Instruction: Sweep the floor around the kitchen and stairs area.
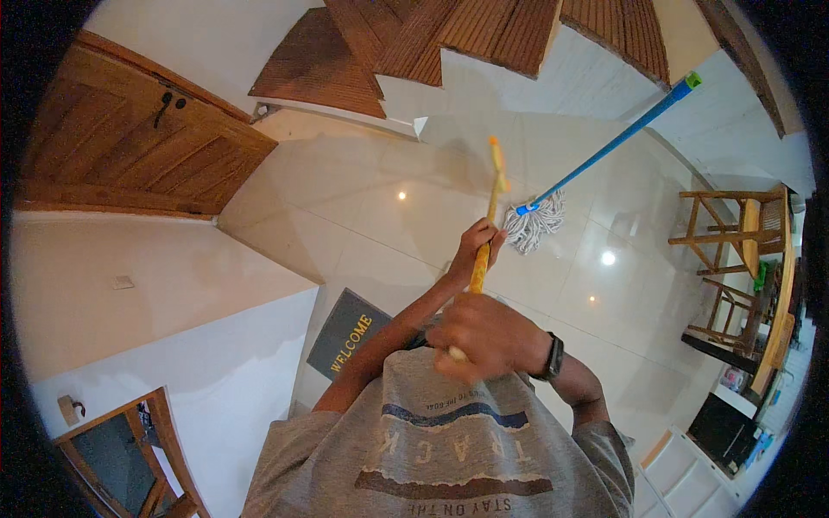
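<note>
Both my hands grip one long yellow pole, perhaps a broom or mop handle [480, 269], which points away from my body. My left hand [480, 246] wraps around it farther out. Close to my chest, my right hand [489, 337] is closed around the near end, slightly blurred, with a dark band on the wrist. An orange and yellow piece [497, 162] forms the pole's far end, too blurred to name. Just right of my left hand, a string mop head [534, 223] rests on the tiles. Its blue handle [612, 146] slants up to the right.
Wooden-treaded stairs [492, 32] rise along the far side of the tiled floor [363, 226]. A grey doormat [350, 333] lies to my left. At the far left is a wooden door [136, 136]. Wooden stools [719, 233] and a counter [780, 304] stand on the right.
</note>
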{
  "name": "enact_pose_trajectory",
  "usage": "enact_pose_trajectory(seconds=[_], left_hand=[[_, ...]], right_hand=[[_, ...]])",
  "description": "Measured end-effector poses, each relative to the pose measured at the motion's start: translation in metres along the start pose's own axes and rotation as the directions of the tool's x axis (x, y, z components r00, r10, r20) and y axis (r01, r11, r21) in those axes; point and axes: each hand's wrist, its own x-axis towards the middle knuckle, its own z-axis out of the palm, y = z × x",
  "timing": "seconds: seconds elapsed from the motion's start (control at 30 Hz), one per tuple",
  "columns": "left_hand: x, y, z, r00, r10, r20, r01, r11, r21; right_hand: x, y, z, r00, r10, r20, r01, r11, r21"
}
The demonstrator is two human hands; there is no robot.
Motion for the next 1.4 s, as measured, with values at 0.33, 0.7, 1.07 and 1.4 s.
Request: enact_pose_trajectory(seconds=[0.33,0.7,1.07,1.4], left_hand=[[-0.006,-0.044,-0.012,0.98,-0.045,0.195,-0.036,0.919,0.392],[-0.002,-0.007,-0.089,0.912,-0.292,0.289,-0.01,0.687,0.727],[-0.003,0.028,-0.085,0.941,-0.194,0.279,0.043,0.882,0.469],[-0.061,0.032,-0.053,0.99,-0.058,-0.132,0.064,0.997,0.044]], right_hand=[[-0.001,0.057,0.022,0.994,0.104,0.02,-0.105,0.991,0.087],[-0.026,0.062,-0.006,0.97,0.01,-0.242,0.103,0.887,0.451],[-0.006,-0.007,-0.026,0.976,-0.091,-0.2,0.147,0.946,0.288],[0.051,-0.025,-0.002,0.979,-0.195,0.052,0.181,0.961,0.208]])
